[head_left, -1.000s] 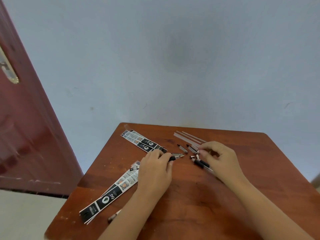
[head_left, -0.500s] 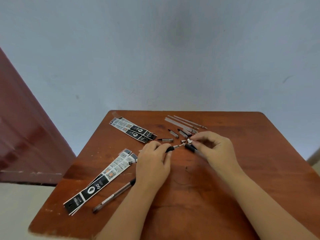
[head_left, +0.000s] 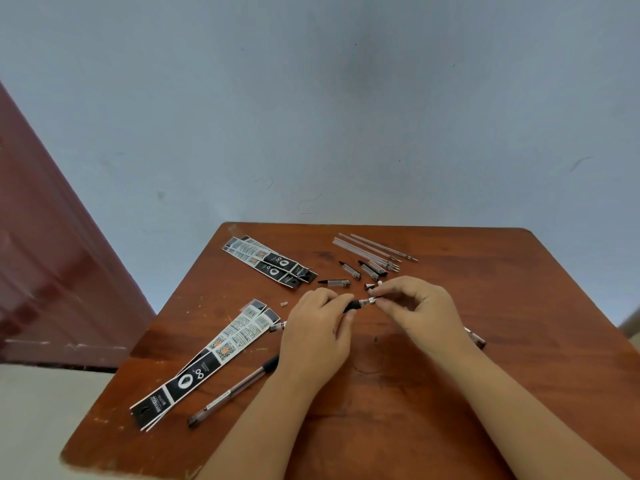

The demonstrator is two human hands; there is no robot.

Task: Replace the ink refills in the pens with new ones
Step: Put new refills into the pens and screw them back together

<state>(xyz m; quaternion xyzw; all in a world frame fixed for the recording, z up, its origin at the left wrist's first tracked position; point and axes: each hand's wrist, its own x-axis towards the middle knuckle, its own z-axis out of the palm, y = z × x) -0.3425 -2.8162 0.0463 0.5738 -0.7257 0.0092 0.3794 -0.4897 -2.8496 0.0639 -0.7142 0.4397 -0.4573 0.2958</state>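
My left hand (head_left: 317,336) grips a pen (head_left: 355,304) by its black grip section, and the barrel is hidden under the palm. My right hand (head_left: 420,308) pinches the pen's silver tip piece (head_left: 371,300) at the front end. Several clear ink refills (head_left: 372,251) lie side by side at the far middle of the wooden table (head_left: 433,410). Pen caps (head_left: 335,282) and small tip parts (head_left: 369,286) are scattered just beyond my hands. Another whole pen (head_left: 232,393) lies near my left wrist.
Two sets of black-and-white refill packets lie on the table, one at the far left (head_left: 268,261) and one at the near left (head_left: 207,362). A further pen end (head_left: 476,337) shows behind my right wrist. A red-brown door (head_left: 52,271) stands left.
The view has tilted down, so the table sits fuller in frame. My right hand has let go of the dark pen part it held and now pinches the tip of the pen in my left hand.
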